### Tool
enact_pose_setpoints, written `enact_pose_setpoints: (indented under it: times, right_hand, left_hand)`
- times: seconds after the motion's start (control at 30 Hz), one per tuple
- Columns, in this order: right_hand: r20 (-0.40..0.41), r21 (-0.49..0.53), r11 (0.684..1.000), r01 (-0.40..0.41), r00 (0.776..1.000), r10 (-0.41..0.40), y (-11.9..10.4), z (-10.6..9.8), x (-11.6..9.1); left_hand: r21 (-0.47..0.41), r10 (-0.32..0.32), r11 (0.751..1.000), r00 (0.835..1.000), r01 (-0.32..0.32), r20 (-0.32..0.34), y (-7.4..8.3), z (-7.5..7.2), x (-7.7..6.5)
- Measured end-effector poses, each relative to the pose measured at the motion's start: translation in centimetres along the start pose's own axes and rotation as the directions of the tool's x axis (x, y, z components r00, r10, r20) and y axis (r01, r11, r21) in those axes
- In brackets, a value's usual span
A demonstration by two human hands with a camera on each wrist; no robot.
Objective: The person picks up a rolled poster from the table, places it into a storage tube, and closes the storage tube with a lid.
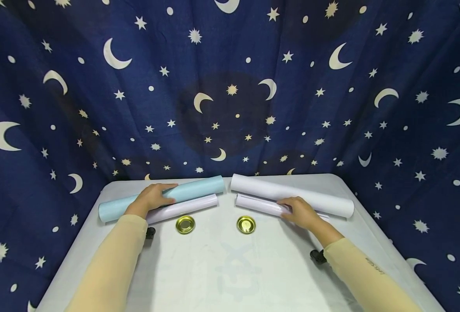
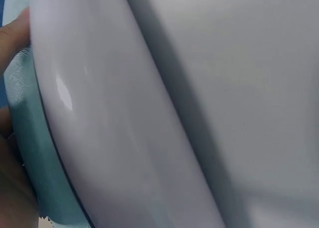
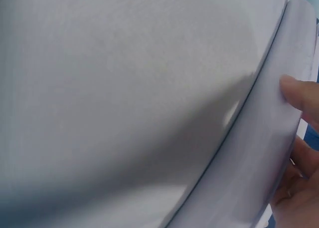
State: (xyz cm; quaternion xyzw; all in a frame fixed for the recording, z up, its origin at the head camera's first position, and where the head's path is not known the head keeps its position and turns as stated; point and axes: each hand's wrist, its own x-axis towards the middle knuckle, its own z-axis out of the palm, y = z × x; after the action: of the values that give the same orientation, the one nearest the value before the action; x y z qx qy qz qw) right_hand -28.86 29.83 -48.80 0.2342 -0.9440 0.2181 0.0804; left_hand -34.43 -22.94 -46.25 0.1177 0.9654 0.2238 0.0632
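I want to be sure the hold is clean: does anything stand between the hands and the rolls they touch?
Nothing visible does. The left hand holds the light-blue roll directly, and the right hand holds the thin right-side white roll directly. The left-side white roll lies in front of the blue one, not in between.

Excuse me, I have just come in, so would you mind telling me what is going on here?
A person is handling rolls on a white table. The left hand holds the light blue roll, which has a glossy white roll in front of it. The right hand holds the thinner right-side roll, in front of the thick white roll. Two small gold dishes sit nearer the person, untouched.
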Motion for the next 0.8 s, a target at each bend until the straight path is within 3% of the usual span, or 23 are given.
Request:
enact_pose_setpoints:
  times: [0.4,0.63,0.8]
  right_hand:
    - [0.036,0.023,0.999,-0.024,0.999,0.023,-0.3,0.0,-0.2]
    - [0.039,0.047,0.998,-0.035,0.999,0.034,-0.1,-0.4,-0.7]
    - [0.062,0.069,0.996,-0.047,0.997,0.043,-0.1,-0.9,-0.7]
  left_hand:
    - [0.026,0.014,1.000,0.997,-0.012,-0.079,-0.6,0.4,-0.7]
    - [0.037,0.009,0.999,0.992,-0.005,-0.125,-0.8,-0.5,-1.7]
    - [0.075,0.053,0.996,0.987,-0.041,-0.154,-0.3,-1.4,-2.4]
